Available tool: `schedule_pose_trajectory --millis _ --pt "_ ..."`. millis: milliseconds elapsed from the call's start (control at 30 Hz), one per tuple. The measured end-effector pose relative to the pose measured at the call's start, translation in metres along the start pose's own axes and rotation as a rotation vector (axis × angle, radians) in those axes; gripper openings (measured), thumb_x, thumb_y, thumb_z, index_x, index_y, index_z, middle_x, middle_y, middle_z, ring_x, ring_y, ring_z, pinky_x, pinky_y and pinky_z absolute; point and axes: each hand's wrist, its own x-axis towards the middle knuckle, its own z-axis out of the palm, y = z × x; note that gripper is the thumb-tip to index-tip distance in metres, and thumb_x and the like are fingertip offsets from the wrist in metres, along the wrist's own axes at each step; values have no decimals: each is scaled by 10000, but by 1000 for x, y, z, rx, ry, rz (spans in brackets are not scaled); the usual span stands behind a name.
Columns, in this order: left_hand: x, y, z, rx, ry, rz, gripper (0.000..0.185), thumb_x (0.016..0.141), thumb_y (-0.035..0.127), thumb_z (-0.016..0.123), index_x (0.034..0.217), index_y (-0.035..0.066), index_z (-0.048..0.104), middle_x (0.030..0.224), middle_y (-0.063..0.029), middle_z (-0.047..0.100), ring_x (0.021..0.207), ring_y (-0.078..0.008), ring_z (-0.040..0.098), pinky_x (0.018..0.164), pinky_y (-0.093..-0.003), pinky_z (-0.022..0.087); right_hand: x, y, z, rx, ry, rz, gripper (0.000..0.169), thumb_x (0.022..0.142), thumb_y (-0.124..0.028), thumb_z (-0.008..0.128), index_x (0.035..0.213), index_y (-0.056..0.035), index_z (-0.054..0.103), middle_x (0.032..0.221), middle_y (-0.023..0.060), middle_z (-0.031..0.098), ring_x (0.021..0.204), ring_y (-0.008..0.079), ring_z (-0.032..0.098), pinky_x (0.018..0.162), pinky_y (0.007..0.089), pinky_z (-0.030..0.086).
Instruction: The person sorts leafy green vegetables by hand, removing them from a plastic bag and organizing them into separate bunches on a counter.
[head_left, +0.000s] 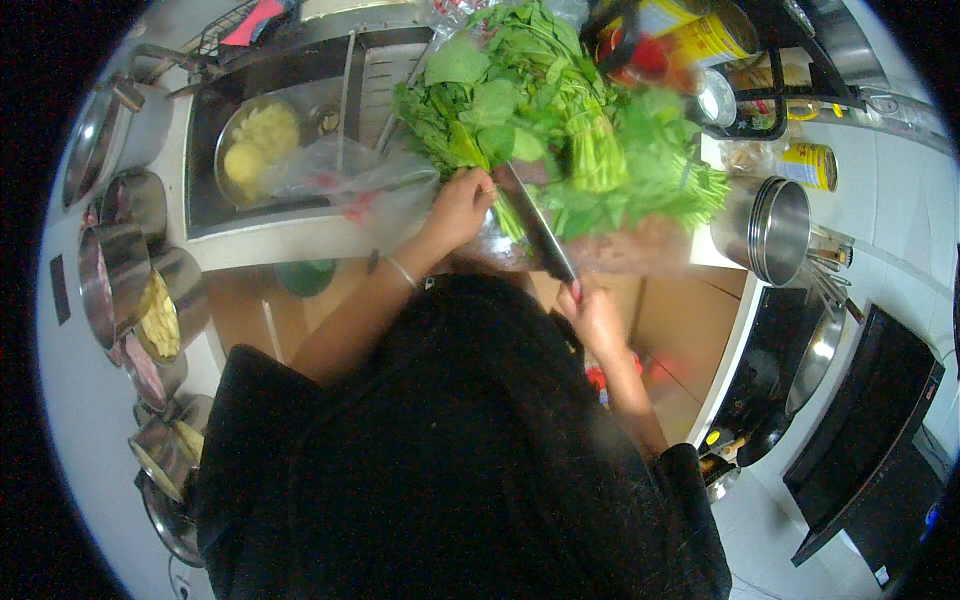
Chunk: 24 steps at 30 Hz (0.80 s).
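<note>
My right hand (595, 315) grips the handle of a kitchen knife (534, 222). Its broad blade points away from me and slants to the left, beside green stalks. Curled at the near end of a leafy bunch, my left hand (466, 201) holds green stems (508, 217) just left of the blade. A large heap of leafy greens (536, 45) spreads over the far side of the cutting board (637, 251). One bundle of stalks (596, 146) lies to the right of the knife, and more blurred greens (664, 176) sit at the board's right end.
Left of the board, a sink (210, 202) holds a metal bowl with peeled, pale potatoes (259, 146). A clear plastic bag (367, 176) drapes over the sink's edge. Nested steel containers (780, 229) and a yellow can (810, 166) stand on the right. Several metal pots (112, 262) line the left.
</note>
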Motion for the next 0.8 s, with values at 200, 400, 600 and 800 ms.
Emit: schedule_pose_trajectory --millis 200,400,600,800 --pt "-12 17 19 -50 19 132 143 741 109 629 842 49 547 1051 -171 513 1065 -332 464 884 -372 393 35 6 19 -10 55 -44 176 776 -163 565 802 -16 471 605 207 531 588 383 571 525 429 437" --pt "-10 6 -8 -224 -133 -28 180 731 154 670 837 37 584 1025 -122 551 989 -211 520 828 -302 425 11 28 -26 144 107 17 242 787 -193 583 710 -18 435 515 124 422 458 211 408 470 339 379" --pt "-7 -4 -37 -245 -289 -534 378 849 389 527 868 18 596 712 -23 603 547 -103 549 460 -235 436 -19 94 -65 -163 167 16 174 743 -190 606 735 -52 503 513 152 486 467 336 490 485 390 423" --pt "1 -12 -13 -347 -351 -593 439 807 442 569 913 16 592 779 -70 624 543 -126 562 463 -256 447 -20 156 -80 -414 133 79 349 650 -153 704 946 -104 524 739 77 612 702 285 595 596 409 444"
